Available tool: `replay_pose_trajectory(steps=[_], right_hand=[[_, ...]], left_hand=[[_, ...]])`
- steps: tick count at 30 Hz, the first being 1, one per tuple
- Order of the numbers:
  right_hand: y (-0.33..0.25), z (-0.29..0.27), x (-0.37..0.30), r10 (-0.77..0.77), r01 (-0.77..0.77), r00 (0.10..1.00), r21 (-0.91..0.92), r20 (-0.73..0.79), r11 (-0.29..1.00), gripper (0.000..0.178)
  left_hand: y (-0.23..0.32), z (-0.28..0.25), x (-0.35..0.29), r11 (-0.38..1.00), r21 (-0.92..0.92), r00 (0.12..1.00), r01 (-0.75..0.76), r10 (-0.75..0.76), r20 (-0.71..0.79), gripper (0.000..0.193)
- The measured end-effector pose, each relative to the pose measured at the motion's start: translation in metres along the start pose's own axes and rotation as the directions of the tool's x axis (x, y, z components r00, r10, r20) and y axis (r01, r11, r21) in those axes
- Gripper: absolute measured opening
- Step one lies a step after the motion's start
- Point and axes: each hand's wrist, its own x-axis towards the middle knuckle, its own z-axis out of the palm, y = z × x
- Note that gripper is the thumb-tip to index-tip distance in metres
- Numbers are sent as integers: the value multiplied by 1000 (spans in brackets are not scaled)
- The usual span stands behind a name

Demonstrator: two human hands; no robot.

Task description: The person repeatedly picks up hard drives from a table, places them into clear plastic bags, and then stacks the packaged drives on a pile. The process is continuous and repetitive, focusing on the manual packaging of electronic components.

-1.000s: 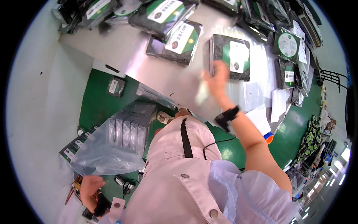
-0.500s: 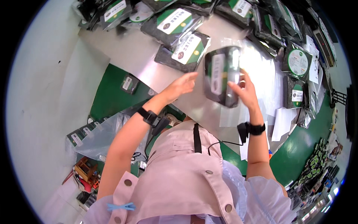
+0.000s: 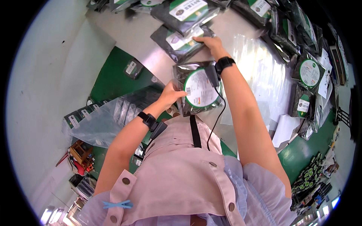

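A clear-wrapped dark packet (image 3: 183, 107) with a round, green-rimmed white label hangs low over the table's near edge. My left hand (image 3: 170, 95) is closed on its left side, thumb on the front and the other fingers hidden behind. Farther up, my right hand (image 3: 212, 44) reaches over to a second dark packet (image 3: 162, 37) with a white and green label. Its fingers grip that packet's right edge, with a fingertip on the label. Another similar packet (image 3: 161, 14) partly overlaps the second one at its far side.
Several wrapped packets (image 3: 284, 32) are heaped at the far right of the metal table (image 3: 141, 37). Clear plastic bags (image 3: 260, 75) lie right of my right hand. On the green floor (image 3: 113, 81) at left are a loose packet (image 3: 132, 68) and a big clear bag (image 3: 109, 122) of packets.
My right hand has let go of its packet and moved up to the packet on the table, which has shifted left. My left hand, previously empty, now holds a packet with its round label showing.
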Motion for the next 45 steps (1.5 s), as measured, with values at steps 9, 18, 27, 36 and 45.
replay_pose_trajectory(steps=[9,18,27,36,45], right_hand=[[-60,-69,-56,-463,463,853,-59,-242,884,30],[-3,-23,-174,-457,476,872,-511,174,715,55],[107,-104,-123,105,-98,993,-128,50,987,109],[58,3,-116,-436,380,899,-423,-38,822,77],[145,-14,-130,-156,86,943,239,293,967,52]], left_hand=[[-33,-50,-11,971,-192,986,139,-154,-66,35],[-51,-48,6,933,-336,986,130,-157,-52,31],[-53,-51,4,989,32,946,-145,148,-289,68],[-38,-55,5,845,391,888,-366,442,-124,84],[-18,-65,27,926,-325,957,-192,103,-270,53]])
